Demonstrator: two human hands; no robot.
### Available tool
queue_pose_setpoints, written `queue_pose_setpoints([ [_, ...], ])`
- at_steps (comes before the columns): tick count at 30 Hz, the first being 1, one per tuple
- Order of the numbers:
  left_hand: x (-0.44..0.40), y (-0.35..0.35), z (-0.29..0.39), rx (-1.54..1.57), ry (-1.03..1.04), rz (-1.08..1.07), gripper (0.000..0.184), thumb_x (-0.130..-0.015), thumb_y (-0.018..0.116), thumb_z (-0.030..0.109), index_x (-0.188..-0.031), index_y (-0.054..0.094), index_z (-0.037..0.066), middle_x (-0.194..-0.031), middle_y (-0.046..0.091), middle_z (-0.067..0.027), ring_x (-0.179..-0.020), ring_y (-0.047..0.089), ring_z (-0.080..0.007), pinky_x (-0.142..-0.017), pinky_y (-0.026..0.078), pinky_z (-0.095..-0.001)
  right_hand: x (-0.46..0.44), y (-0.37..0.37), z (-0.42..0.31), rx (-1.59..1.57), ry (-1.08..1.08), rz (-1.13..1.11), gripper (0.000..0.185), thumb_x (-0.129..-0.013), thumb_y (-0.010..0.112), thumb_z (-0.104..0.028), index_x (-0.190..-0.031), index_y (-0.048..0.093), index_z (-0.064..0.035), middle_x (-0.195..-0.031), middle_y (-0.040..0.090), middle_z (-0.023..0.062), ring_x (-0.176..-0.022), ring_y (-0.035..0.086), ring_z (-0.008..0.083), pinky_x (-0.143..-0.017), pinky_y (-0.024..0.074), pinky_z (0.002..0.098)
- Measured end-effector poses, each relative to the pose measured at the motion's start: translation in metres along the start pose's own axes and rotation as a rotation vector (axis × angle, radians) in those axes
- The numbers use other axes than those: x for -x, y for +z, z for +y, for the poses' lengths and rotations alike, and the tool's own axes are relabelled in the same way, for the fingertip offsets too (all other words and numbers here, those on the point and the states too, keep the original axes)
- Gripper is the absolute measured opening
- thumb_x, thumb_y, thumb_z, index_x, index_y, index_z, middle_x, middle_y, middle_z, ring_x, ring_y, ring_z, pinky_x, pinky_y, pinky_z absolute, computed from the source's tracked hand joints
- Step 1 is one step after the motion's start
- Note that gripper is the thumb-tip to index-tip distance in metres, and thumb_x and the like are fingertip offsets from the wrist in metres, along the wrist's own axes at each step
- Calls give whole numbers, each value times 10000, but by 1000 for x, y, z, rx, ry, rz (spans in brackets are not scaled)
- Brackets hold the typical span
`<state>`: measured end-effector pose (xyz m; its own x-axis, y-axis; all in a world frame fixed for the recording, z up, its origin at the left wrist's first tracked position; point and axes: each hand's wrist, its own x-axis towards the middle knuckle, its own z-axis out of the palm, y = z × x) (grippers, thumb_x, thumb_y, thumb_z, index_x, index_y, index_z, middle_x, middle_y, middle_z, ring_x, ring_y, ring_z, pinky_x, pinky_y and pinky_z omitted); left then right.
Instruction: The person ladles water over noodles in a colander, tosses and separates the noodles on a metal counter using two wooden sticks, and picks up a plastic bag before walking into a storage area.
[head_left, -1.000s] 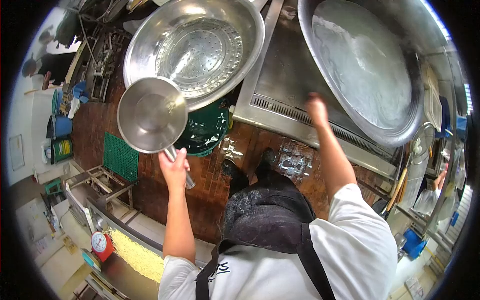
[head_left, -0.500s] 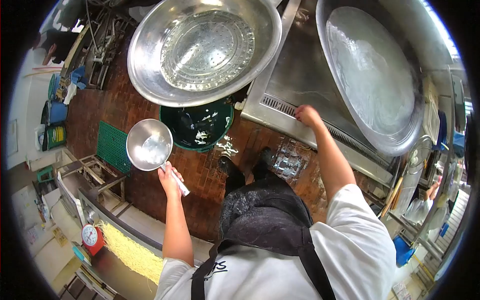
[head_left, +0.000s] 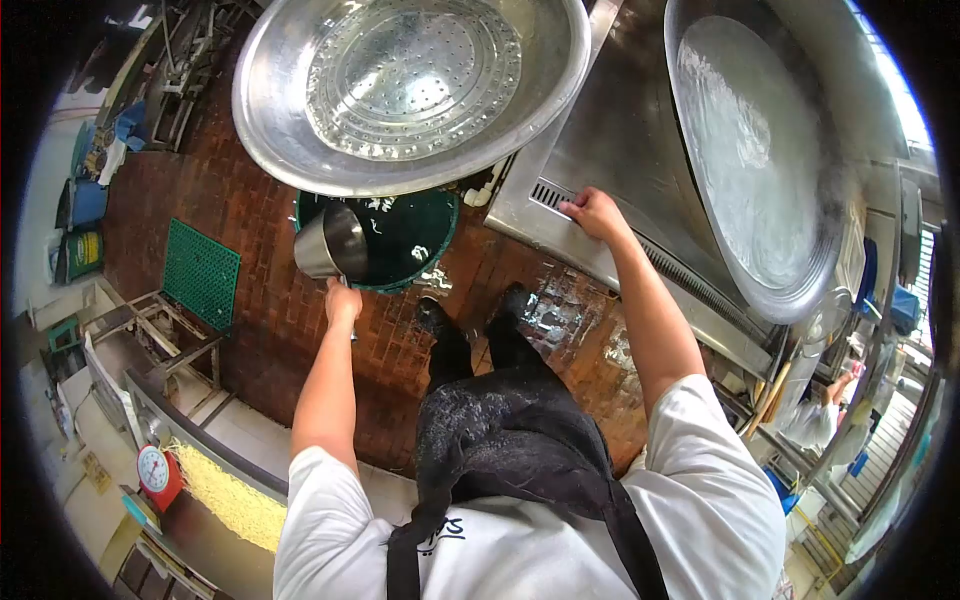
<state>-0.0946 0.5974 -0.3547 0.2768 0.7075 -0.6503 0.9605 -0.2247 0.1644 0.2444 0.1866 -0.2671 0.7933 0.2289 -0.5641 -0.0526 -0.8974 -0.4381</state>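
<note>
My left hand (head_left: 343,303) is closed around the handle of a round metal dipper (head_left: 332,243). The dipper is tilted on its side over the near left rim of a dark green tub (head_left: 440,240) of water on the floor; whether anything is in it is hidden. My right hand (head_left: 597,213), fingers curled, rests by the slotted drain grate (head_left: 548,194) along the front edge of the steel stove top (head_left: 610,130). What those fingers hold, if anything, I cannot make out.
A large metal basin with a perforated bottom (head_left: 270,150) stands above the tub. On the right is a big wok (head_left: 690,175) of cloudy, steaming water. Left are a green mat (head_left: 200,275), a red scale (head_left: 158,475) and yellow noodles (head_left: 225,500). The brick floor (head_left: 290,365) looks wet.
My left hand has carried the dipper forward to the green tub and tipped it from facing up to its side. My right hand has shifted slightly left along the grate.
</note>
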Motion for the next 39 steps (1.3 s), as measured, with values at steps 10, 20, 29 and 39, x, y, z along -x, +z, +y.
queue_pose_setpoints([
  [10,-53,80,24,-270,56,-286,556,-976,579,282,-1376,386,-53,-1042,698,-253,-853,714,-352,-709,576,-466,41,-11,115,95,52,431,468,-999,534,-427,-1000,656,25,-967,667,291,-938,637,474,-813,501,495],
  [20,-27,86,53,-270,-57,-91,406,-1014,392,200,-1337,453,-38,-1317,607,-239,-1150,655,-342,-935,552,-455,116,24,157,142,-21,681,413,-1011,505,-389,-1215,653,-61,-1168,653,213,-1108,593,399,-966,458,471],
  [29,-121,111,12,-130,225,-468,505,-832,682,83,-1289,478,19,-968,698,-171,-753,696,-302,-632,563,-454,64,88,-69,313,-322,611,422,-919,607,-390,-1185,615,-62,-1066,631,141,-1067,578,314,-967,400,494],
  [39,60,18,-47,825,186,-534,346,-854,692,50,-1084,434,64,-695,512,-23,-443,497,-110,-351,429,-291,65,88,-73,355,-344,683,361,-906,611,-360,-1112,638,-64,-1035,649,144,-1024,600,330,-928,429,478],
])
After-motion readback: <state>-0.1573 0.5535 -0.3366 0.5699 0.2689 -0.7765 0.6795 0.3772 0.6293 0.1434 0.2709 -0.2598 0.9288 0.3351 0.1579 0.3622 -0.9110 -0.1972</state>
